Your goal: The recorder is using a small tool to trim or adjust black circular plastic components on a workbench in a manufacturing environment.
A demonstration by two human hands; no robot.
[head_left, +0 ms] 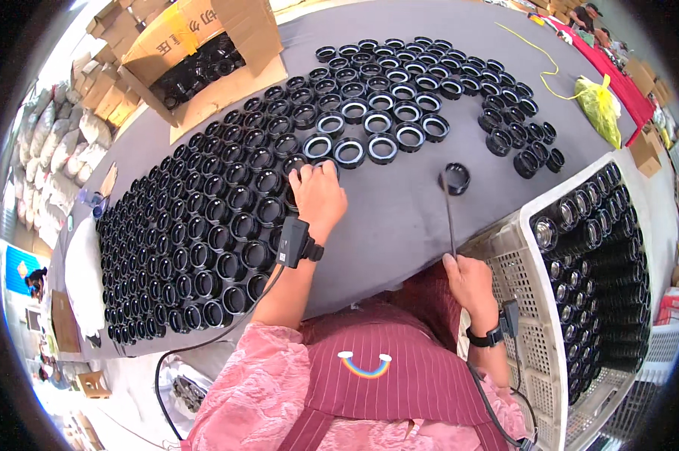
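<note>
My left hand reaches over the table, its fingers curled down onto a black ring at the edge of the packed rows. The fingers partly cover that ring. In my right hand, closed near the table's front edge, is a thin dark stick. It points away from me, and its far end meets a single black ring lying apart from the others. What tip the stick has is too blurred to tell. Nearby, several rings show a pale inner band, while those on the left look all black.
A grey table carries the rings. At its far left stands an open cardboard box of black parts. To my right is a pale plastic crate filled with stacked dark parts. A yellow-green bag lies at the far right.
</note>
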